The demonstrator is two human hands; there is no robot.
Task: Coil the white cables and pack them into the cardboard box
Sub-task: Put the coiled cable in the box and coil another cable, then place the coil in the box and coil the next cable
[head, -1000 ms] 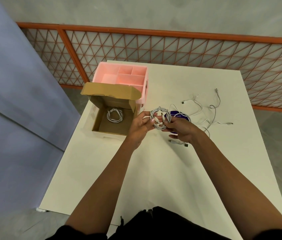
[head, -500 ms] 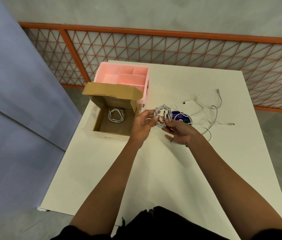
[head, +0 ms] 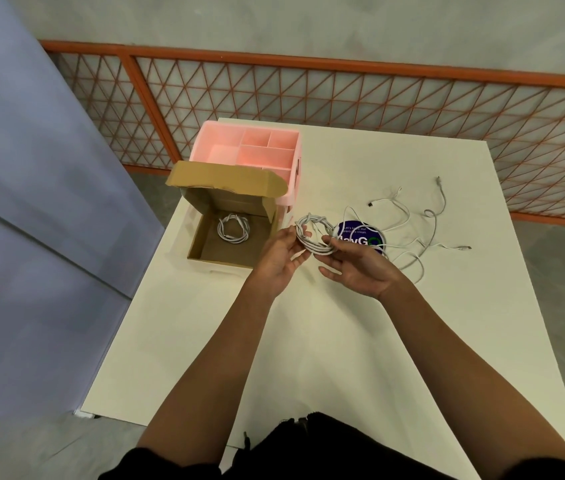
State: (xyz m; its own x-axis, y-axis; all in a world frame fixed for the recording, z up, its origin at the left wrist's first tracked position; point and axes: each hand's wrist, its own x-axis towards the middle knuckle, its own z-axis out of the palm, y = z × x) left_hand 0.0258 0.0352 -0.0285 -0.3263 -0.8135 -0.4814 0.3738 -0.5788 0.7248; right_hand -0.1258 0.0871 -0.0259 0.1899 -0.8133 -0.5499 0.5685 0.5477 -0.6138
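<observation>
I'm turning both palms upward and loosening my grip. My left hand (head: pixel 279 258) and right hand (head: pixel 360 268) are drawing slightly apart, with the right's lower fingers spreading free. The coiled cable (head: pixel 314 233) is tipping flatter, pinched only by thumbs and fingertips. My right hand is uncovering the blue round sticker (head: pixel 360 235).

Head cam, fwd-down over table (head: pixel 360 341)

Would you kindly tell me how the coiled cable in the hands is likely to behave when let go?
The coiled cable looks floppy: its loops sag between the left hand and right hand. No tie shows, so it may spring looser. Thin and lightly held, it is probably light.
</observation>
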